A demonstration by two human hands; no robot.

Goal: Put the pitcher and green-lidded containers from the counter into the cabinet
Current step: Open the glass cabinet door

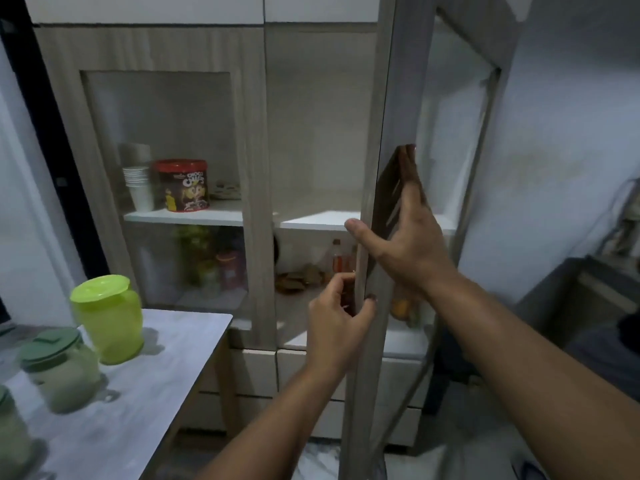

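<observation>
A lime-green pitcher with a lid stands on the white counter at the left. Two clear containers with dark green lids sit nearer me, one in front of the pitcher and one cut off at the left edge. The cabinet's right door is swung open, edge-on to me. My left hand grips the door's edge low down. My right hand lies flat against the door higher up, thumb on the near side, fingers behind the glass.
The cabinet's left door is shut; behind its glass are stacked paper cups and a red-lidded chocolate tub. The white middle shelf on the right side is bare. Bottles and jars fill the lower shelf. A dark box stands at right.
</observation>
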